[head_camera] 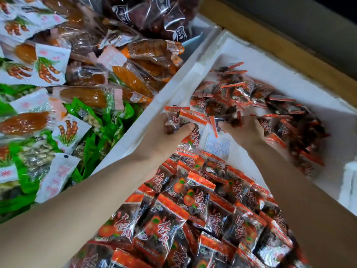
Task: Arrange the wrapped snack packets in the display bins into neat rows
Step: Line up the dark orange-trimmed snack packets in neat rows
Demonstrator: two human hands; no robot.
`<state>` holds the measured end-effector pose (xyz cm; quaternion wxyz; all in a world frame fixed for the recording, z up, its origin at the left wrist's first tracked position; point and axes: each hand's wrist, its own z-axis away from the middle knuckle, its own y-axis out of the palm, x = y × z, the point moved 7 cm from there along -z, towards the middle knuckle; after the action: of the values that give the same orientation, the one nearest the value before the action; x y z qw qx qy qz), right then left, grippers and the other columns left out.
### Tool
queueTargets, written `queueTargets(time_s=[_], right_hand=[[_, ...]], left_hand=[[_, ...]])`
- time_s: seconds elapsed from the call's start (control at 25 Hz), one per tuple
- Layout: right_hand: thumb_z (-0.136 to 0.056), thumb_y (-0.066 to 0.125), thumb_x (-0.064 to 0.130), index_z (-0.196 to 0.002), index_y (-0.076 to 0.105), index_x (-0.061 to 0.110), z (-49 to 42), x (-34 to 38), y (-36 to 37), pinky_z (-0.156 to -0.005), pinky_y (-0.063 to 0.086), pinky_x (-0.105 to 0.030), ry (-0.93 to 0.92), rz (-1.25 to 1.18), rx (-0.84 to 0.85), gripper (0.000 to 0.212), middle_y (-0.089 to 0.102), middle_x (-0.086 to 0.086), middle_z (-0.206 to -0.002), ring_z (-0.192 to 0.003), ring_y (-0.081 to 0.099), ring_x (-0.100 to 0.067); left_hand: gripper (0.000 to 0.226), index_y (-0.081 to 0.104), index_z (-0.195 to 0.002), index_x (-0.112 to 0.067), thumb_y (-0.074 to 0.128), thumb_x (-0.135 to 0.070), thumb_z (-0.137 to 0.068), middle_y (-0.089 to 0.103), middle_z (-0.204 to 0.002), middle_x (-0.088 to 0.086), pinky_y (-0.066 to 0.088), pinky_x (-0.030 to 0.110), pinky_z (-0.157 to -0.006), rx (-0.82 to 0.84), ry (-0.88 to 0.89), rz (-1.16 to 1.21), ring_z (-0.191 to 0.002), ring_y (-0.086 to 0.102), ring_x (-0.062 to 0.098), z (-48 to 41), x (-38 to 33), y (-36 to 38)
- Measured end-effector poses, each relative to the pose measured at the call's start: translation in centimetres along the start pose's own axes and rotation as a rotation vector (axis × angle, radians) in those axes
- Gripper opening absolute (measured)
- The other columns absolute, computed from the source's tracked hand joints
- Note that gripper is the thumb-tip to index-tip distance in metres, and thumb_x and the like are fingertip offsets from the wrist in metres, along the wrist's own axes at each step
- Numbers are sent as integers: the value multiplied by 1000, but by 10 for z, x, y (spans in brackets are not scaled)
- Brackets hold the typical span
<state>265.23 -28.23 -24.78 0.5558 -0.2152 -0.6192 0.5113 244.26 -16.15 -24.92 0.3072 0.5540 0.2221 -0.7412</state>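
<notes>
A white foam bin holds many small orange-and-clear snack packets. Near me they lie in overlapping rows; at the far right they form a loose heap. My left hand grips a few packets over the middle of the bin, thumb across their fronts. My right hand reaches into the edge of the loose heap, its fingers curled round dark packets. A bare patch of bin floor with a paper label lies between the hands.
To the left, another bin is piled with green, white and orange packets. Dark red bags sit at the back. A wooden ledge runs behind the foam bin. A second foam edge shows at the right.
</notes>
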Motion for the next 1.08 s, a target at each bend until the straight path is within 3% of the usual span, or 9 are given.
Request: queueTargets(time_s=[0.12,0.24,0.36,0.44,0.56,0.72,0.84,0.92,1.08], right_hand=[[-82,67,38,-77,64,17,33,13,-26,-60,40,-22,-115,-153,-50,21,64,-2,-79,-79,58,-16],[-87,62,25,-78,66,29,75,36,-40,-64,40,-9,-208,-376,205,11,67,15,-74,-63,57,11],[-79,69,24,-81,69,27,97,47,-27,-68,41,-10,-281,-270,364,3,72,9,-83,-74,62,-1],[-72,76,23,-76,67,22,98,49,-20,-59,41,-9,-289,-268,300,10,70,2,-78,-67,62,-9],[-70,78,18,-76,65,19,96,51,-15,-52,47,-13,-254,-439,238,15,68,2,-71,-56,61,0],[-75,70,19,-81,67,19,93,52,-11,-58,53,-17,-214,-617,279,7,70,6,-74,-65,66,-2],[-86,64,21,-90,66,21,70,54,-20,-66,49,-9,-303,-487,96,4,66,14,-82,-75,63,1],[-90,59,28,-109,60,19,36,50,-22,-69,43,-6,-291,-313,-76,21,63,9,-98,-86,60,-2],[-85,62,33,-132,43,10,-20,47,5,-100,41,-38,-211,4,-98,56,50,-9,-131,-120,47,-26]], left_hand=[[29,54,-120,-27,61,-30,-92,64,-107,-14,41,17,-79,-12,28,41,-96,56,-4,0,-3,2],[21,51,-113,-24,57,-30,-93,63,-104,-8,42,28,-89,-40,26,33,-96,57,5,-1,-4,7],[23,51,-111,-28,51,-42,-94,58,-99,-16,41,36,-93,58,-89,86,-91,52,-1,1,0,22],[42,51,-120,-26,61,-48,-86,59,-110,-14,40,39,-97,182,-107,79,-102,53,4,5,-1,35],[61,55,-119,-25,83,-43,-68,65,-111,-6,48,27,-85,274,-73,-21,-104,61,10,3,-6,33],[42,59,-102,-26,83,-16,-69,73,-99,-3,54,29,-87,323,5,3,-94,68,9,-1,-12,22],[71,57,-114,-27,89,-37,-53,70,-107,-4,47,38,-99,247,38,-48,-102,66,14,-5,-10,15],[84,54,-120,-30,86,-47,-45,68,-112,-7,45,39,-102,206,57,-62,-107,63,14,-9,-8,10],[81,50,-129,-30,90,-31,-58,65,-117,-13,45,36,-103,157,120,-49,-110,61,8,-8,-11,-1]])
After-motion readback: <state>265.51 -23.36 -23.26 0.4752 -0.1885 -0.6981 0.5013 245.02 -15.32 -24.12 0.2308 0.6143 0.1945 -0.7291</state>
